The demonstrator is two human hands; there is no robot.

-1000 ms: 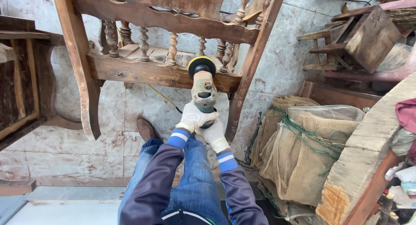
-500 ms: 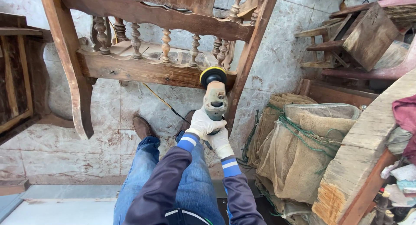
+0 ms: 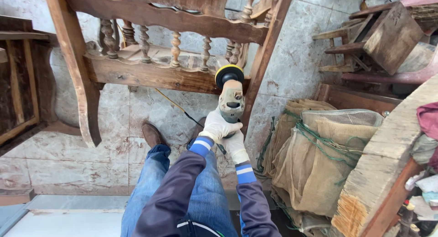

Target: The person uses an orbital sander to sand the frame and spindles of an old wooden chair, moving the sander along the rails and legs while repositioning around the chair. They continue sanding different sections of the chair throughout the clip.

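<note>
1. Head view: my gloved left hand point(image 3: 218, 126) is clenched round the body of the grey angle grinder point(image 3: 231, 100), just below the wooden chair frame point(image 3: 150, 72).
2. My gloved right hand point(image 3: 236, 145) grips the grinder's rear, nearer my knees.
3. Its yellow-rimmed disc point(image 3: 229, 74) touches the frame's lower rail, beside the right-hand leg.
4. Burlap sacks point(image 3: 319, 159) lie right of the frame.

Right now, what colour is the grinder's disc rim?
Yellow rim on the grinder, black centre; head view.

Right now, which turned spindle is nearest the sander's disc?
The spindle farthest right in the row, just above the yellow-rimmed disc; the others stand farther left.
</note>
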